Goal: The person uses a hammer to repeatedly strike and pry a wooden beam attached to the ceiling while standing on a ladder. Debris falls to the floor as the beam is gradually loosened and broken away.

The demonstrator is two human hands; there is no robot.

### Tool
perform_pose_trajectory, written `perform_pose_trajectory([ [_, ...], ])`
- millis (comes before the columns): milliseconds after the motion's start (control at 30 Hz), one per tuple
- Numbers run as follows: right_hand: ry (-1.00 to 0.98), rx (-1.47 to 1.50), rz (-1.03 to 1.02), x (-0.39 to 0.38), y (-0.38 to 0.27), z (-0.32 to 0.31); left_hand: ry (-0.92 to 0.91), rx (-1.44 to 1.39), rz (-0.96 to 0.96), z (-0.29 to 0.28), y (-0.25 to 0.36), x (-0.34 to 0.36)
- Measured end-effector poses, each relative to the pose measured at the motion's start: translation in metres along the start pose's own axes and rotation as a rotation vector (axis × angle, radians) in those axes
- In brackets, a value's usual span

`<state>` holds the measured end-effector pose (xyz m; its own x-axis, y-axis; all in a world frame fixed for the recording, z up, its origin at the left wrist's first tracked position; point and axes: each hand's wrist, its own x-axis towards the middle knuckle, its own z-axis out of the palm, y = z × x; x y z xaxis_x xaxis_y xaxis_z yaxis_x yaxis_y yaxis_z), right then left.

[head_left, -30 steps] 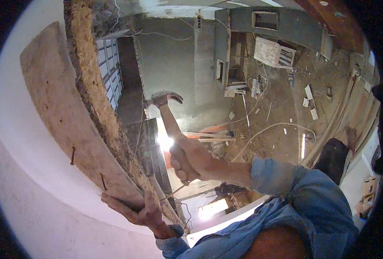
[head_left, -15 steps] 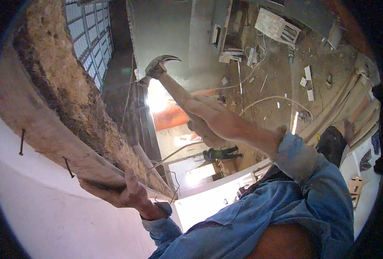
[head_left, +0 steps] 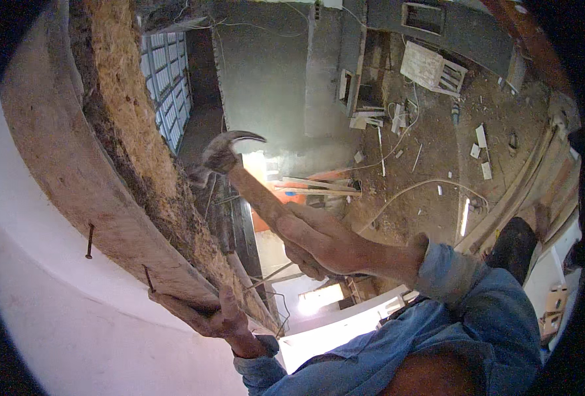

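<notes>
A long wooden board (head_left: 101, 185) runs diagonally down the left side, with a rough, crumbly brown edge (head_left: 130, 112) along it. Two nails stick out of the board's pale face: an upper nail (head_left: 90, 241) and a lower nail (head_left: 149, 278). Close to the lower nail, my left hand (head_left: 216, 318) grips the board's lower part, thumb on one side and fingers on the other. My right hand (head_left: 322, 237) is wrapped round the wooden handle of a claw hammer (head_left: 256, 193). The hammer's metal head is raised beside the rough edge, claw pointing right; whether it touches cannot be told.
Far below lies a dirt floor (head_left: 431, 165) with scattered white scraps, a cable and a white plastic chair (head_left: 431, 67). Long planks (head_left: 523, 178) lean at the right. A white wall (head_left: 74, 317) is at lower left, a barred window (head_left: 167, 89) at upper left.
The hammer in my right hand has come down and nearer the board's rough edge. My left hand keeps its hold on the board. The whole view has shifted a little.
</notes>
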<state>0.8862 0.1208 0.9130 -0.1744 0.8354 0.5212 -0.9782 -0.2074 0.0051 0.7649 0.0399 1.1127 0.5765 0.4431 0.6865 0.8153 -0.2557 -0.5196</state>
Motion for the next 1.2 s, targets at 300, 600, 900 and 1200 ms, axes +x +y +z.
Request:
perform_pose_trajectory([
  [300, 0.124, 0.051, -0.153, 0.023, -0.003, 0.019, 0.01, 0.099, 0.105, 0.004, -0.02, 0.003],
  [600, -0.022, 0.084, -0.026, 0.021, -0.002, 0.01, 0.023, 0.038, 0.063, 0.002, -0.018, -0.001],
  [900, 0.02, 0.098, 0.092, 0.025, -0.008, 0.001, 0.013, 0.067, 0.073, 0.004, -0.021, -0.001],
  [1200, 0.047, 0.118, 0.257, 0.019, 0.009, 0.009, 0.011, -0.026, 0.102, 0.002, -0.016, 0.001],
])
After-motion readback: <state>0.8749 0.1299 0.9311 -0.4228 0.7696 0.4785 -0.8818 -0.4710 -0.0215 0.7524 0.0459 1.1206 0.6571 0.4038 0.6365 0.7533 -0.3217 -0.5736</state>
